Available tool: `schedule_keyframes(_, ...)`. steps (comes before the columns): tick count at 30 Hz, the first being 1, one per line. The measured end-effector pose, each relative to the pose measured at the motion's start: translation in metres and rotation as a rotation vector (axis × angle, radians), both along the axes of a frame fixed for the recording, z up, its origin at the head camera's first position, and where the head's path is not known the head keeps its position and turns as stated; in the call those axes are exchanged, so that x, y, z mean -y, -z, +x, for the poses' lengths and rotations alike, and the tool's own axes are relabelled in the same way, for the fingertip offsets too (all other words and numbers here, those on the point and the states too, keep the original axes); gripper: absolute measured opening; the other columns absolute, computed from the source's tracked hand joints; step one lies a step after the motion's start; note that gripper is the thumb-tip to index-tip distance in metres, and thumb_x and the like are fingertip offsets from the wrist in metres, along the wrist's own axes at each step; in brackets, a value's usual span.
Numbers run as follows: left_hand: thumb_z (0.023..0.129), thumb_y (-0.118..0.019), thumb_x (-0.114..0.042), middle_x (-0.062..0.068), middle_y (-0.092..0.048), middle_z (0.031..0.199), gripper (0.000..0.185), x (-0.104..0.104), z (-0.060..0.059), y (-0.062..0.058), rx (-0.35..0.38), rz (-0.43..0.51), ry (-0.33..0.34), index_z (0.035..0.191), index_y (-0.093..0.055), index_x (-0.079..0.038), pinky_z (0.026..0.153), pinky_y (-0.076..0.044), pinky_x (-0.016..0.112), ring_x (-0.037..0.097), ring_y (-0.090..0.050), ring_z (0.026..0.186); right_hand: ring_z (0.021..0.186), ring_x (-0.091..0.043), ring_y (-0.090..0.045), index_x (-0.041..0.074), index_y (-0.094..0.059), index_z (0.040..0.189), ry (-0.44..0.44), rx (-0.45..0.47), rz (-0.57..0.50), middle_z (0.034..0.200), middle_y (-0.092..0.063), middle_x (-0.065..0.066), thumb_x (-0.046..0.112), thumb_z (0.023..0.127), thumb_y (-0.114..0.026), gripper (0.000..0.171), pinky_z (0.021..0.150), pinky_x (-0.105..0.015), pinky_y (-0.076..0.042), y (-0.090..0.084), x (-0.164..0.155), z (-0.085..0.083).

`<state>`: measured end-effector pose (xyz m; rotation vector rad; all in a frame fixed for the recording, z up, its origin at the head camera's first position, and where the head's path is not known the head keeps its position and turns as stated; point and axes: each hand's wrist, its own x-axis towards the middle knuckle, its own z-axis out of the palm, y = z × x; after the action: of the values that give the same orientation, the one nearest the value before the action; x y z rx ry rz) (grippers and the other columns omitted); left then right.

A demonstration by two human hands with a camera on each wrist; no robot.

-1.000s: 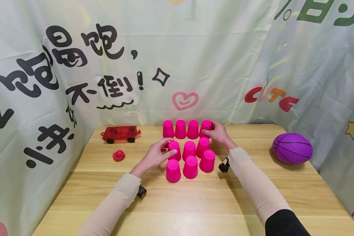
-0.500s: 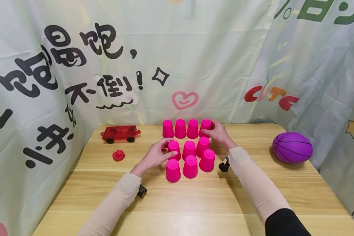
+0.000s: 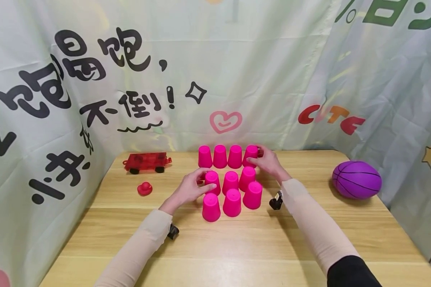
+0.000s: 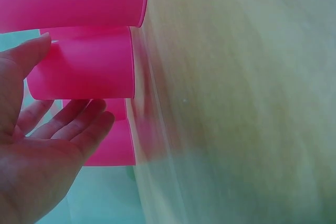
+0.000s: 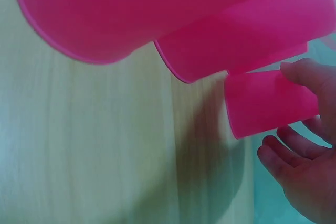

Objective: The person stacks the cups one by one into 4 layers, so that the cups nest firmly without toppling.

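Observation:
Bright pink cups stand upside down in three rows on the wooden table. My left hand (image 3: 190, 187) holds the left cup (image 3: 212, 184) of the middle row, thumb on the near side and fingers on the far side. In the left wrist view, the thumb lies against that cup (image 4: 89, 66) and the fingers curve beneath it. At the back row's right end, my right hand (image 3: 268, 162) has thumb and fingers around the last cup (image 3: 250, 155). The right wrist view shows the thumb on this cup (image 5: 268, 103), with fingertips close to its other side. A front-row cup (image 3: 211, 208) stands nearest me.
A red toy wagon (image 3: 147, 162) and a small red rubber duck (image 3: 145, 189) are on the left. On the right lies a purple basketball (image 3: 357, 180). A printed curtain (image 3: 265, 79) hangs along the table's far edge. Small black wrist cameras (image 3: 275, 200) sit beneath the sleeves.
My right forearm and its wrist camera have shifted slightly to the right. Both hands stay at the same cups, and the cups keep their places.

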<state>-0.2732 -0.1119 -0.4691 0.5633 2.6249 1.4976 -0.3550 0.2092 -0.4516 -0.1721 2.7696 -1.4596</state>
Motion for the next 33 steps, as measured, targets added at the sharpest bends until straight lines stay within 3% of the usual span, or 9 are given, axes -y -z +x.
schedule_keyframes(8,0.091,-0.085,-0.024,0.009,-0.072,0.126,0.054,0.002,-0.006,-0.010,-0.041,0.053,-0.013,0.138,-0.061,-0.013,0.103,-0.059,0.050,0.032,-0.070,0.117,0.139,-0.049,-0.049,0.000,-0.038,0.159,0.011,-0.029,0.076,0.152,-0.050,-0.032,0.030,0.096,-0.076,0.079,0.114,-0.060,-0.048,-0.019,-0.017,0.012)
schedule_keyframes(14,0.093,-0.082,-0.021,0.014,-0.070,0.131,0.055,0.003,-0.015,-0.025,-0.077,0.091,-0.042,0.142,-0.059,-0.009,0.107,-0.057,0.051,0.036,-0.070,0.122,0.138,-0.050,-0.051,0.001,-0.043,0.157,0.020,-0.096,0.087,0.152,-0.051,-0.031,0.031,0.096,-0.076,0.075,0.113,-0.062,-0.048,-0.034,-0.027,0.030)
schedule_keyframes(18,0.095,-0.080,-0.021,0.016,-0.069,0.134,0.057,0.001,-0.022,-0.037,-0.097,0.096,-0.060,0.146,-0.057,-0.010,0.104,-0.059,0.047,0.036,-0.069,0.123,0.135,-0.049,-0.055,0.001,-0.048,0.153,-0.024,-0.138,0.097,0.150,-0.056,-0.028,0.032,0.097,-0.075,0.069,0.112,-0.062,-0.049,-0.042,-0.030,0.043)
schedule_keyframes(26,0.097,-0.078,-0.022,0.017,-0.070,0.130,0.054,-0.004,-0.038,-0.058,-0.123,0.124,-0.088,0.145,-0.057,-0.009,0.099,-0.062,0.046,0.035,-0.070,0.120,0.132,-0.043,-0.060,0.000,-0.056,0.146,-0.102,-0.181,0.077,0.144,-0.062,-0.025,0.026,0.099,-0.075,0.057,0.109,-0.060,-0.052,-0.044,-0.031,0.073)
schedule_keyframes(33,0.097,-0.078,-0.025,0.017,-0.069,0.132,0.057,-0.008,-0.054,-0.070,-0.123,0.126,-0.142,0.148,-0.054,-0.011,0.105,-0.058,0.049,0.035,-0.067,0.124,0.124,-0.040,-0.066,0.001,-0.060,0.142,-0.129,-0.199,0.075,0.135,-0.069,-0.022,0.024,0.098,-0.076,0.052,0.105,-0.059,-0.055,-0.038,-0.032,0.098)
